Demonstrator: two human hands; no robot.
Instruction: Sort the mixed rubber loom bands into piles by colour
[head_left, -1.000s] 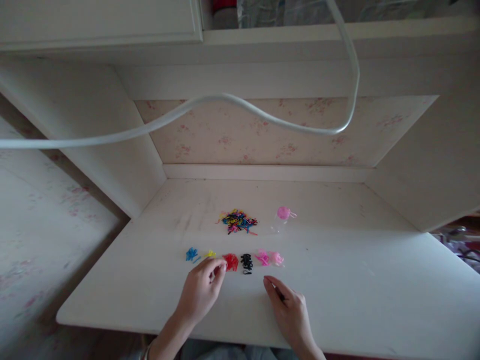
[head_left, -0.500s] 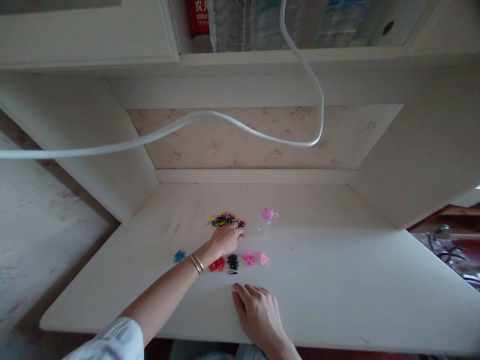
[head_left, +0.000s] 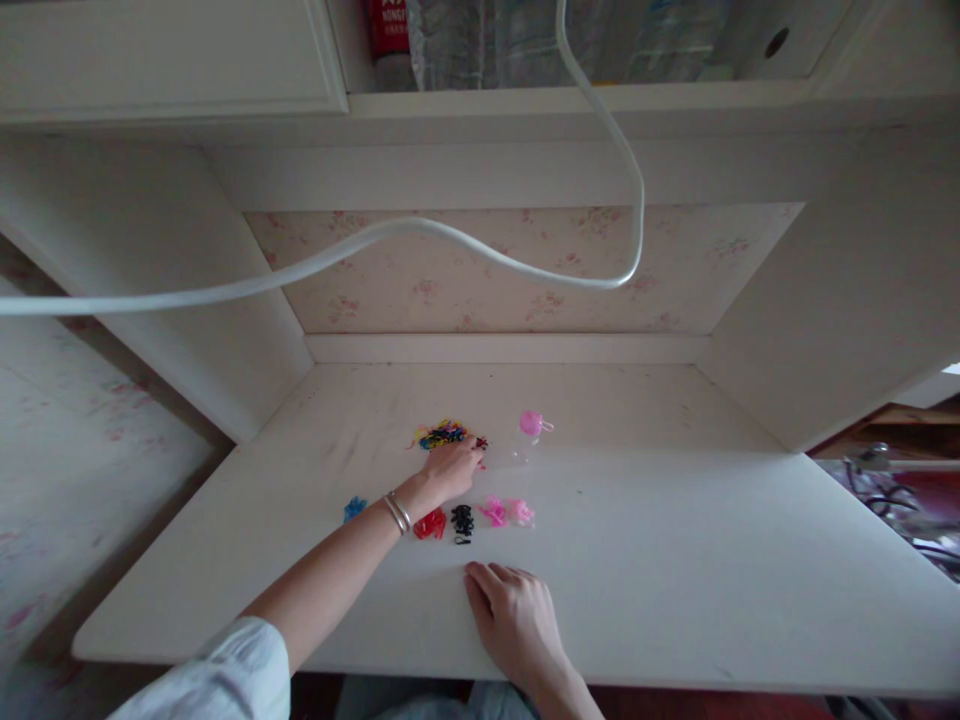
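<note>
My left hand (head_left: 452, 470), with two silver bangles at the wrist, reaches over the desk to the right edge of a mixed heap of colourful small elastic bands (head_left: 442, 434). Its fingers are drawn together and pointing down at the bands; what is between the fingertips is too small to make out. Nearer to me lie sorted little piles: blue bands (head_left: 355, 508), red bands (head_left: 430, 524), black bands (head_left: 463, 522), bright pink bands (head_left: 494, 512) and pale pink bands (head_left: 521, 513). My right hand (head_left: 517, 615) rests palm down near the front edge, fingers loosely bent, holding nothing.
A small clear container with a pink lid (head_left: 531, 424) stands right of the heap. A white cable (head_left: 420, 228) hangs across the view above the white desk (head_left: 675, 560). Side panels and an overhead shelf (head_left: 585, 100) with packaged things enclose the desk.
My left fingers have shifted slightly at the right edge of the mixed heap. The fingers of my right hand have curled a little more. The view has tilted slightly.
</note>
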